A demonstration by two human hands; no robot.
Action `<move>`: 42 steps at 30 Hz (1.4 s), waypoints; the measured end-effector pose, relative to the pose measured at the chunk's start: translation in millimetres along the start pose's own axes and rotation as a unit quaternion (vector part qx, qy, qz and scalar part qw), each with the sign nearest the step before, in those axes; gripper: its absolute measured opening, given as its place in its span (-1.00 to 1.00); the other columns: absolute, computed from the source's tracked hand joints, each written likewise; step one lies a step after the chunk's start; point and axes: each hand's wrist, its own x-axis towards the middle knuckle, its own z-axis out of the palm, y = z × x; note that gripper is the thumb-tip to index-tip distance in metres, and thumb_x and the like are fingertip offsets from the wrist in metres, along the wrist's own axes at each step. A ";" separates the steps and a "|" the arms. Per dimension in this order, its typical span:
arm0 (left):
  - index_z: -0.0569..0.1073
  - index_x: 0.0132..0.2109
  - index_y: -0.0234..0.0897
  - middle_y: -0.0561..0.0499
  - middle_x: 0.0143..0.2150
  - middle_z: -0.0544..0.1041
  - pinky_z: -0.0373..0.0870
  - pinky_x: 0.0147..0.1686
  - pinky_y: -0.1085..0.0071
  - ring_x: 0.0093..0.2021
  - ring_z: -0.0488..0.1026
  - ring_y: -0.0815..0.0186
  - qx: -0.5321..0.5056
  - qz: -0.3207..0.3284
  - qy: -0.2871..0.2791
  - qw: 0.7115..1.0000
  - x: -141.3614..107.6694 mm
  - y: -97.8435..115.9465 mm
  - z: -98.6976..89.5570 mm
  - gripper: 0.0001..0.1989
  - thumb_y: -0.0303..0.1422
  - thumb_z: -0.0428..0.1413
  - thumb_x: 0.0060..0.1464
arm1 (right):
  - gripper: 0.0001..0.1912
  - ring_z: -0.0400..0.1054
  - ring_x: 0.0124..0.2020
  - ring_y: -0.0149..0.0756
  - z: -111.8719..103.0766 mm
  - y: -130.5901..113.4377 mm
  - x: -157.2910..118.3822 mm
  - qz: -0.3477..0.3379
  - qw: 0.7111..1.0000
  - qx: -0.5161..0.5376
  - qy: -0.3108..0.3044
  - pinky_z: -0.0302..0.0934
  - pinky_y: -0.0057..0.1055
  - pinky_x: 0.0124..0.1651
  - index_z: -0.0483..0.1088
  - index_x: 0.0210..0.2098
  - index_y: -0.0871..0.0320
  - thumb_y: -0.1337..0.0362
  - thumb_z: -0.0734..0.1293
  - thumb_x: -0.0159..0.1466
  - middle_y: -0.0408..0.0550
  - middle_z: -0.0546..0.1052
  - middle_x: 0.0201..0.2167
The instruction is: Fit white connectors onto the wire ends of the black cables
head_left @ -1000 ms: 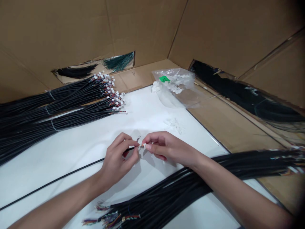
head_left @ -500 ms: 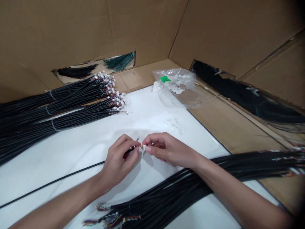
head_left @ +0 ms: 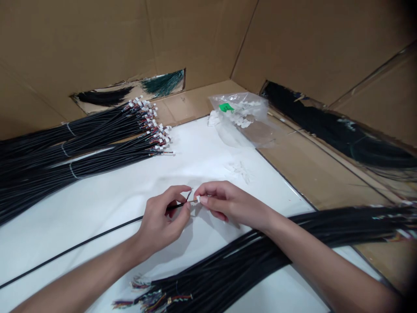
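A single black cable [head_left: 97, 232] runs in a long, straight line across the white surface [head_left: 208, 148], from the lower left up to the person's hands, and its end is held in the air just above the surface. The left hand [head_left: 161, 221] has a firm grip on the cable near that end, pinching it between thumb and fingers, while a few thin bare-tipped wires [head_left: 189, 194] poke out past the fingertips. The right hand [head_left: 228, 204] has a tight pinch on a small white connector [head_left: 198, 199], right beside those wires. The two hands are nearly touching, and from here I can't tell whether the wires are seated in the connector.

Just below the right forearm lies a thick bundle of black cables [head_left: 234, 256], with multicoloured wire ends [head_left: 153, 295] splayed out near the bottom of the view. Three banded bundles of black cables [head_left: 81, 148] lie to the upper left, their white-tipped ends [head_left: 150, 126] fanned out together. Farther off, a clear plastic bag [head_left: 239, 115] with a green label [head_left: 226, 107] holds white connectors, and a small scatter of pale pieces [head_left: 239, 171] sits on the surface. Behind it all rise brown cardboard walls [head_left: 195, 39], with more wire bundles [head_left: 335, 128] tucked along their base.
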 end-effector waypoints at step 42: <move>0.55 -0.26 -0.34 0.00 -0.53 0.57 0.32 -0.60 0.54 -0.59 0.42 0.41 -0.094 -0.131 0.025 0.987 8.3 6.2 -2.3 -0.86 -0.39 0.12 0.05 | -0.79 0.07 -0.67 -0.53 1.5 -4.1 1.3 0.018 0.999 0.025 0.014 -0.07 -0.52 -0.58 0.40 -0.32 0.25 0.20 0.28 0.22 -0.27 0.26 -0.70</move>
